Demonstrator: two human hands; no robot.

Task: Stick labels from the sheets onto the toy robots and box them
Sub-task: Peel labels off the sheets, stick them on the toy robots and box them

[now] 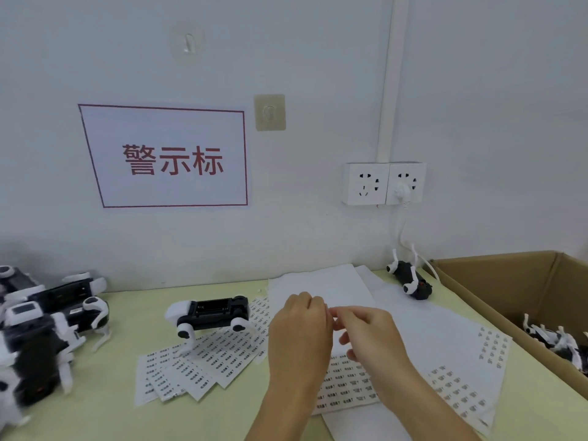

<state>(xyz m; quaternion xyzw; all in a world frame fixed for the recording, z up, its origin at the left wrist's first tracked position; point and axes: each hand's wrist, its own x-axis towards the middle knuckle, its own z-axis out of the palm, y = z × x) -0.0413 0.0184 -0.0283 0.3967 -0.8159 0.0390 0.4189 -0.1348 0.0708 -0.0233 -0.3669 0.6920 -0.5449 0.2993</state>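
Now, head view:
Left hand (pixel 299 326): fingers curled, tips meeting the right's; a label there too small to tell.
Right hand (pixel 369 332): fingers pinched together.
Toy robot dog (pixel 211 315): left of fingers, on its back, long axis left-right, white head leftward.
Label sheets (pixel 346 386): beneath fingers.

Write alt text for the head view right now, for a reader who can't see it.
A person's left hand and right hand meet fingertip to fingertip above label sheets on a pale table. A toy robot lies on more sheets to the left; a cardboard box holds others at right.
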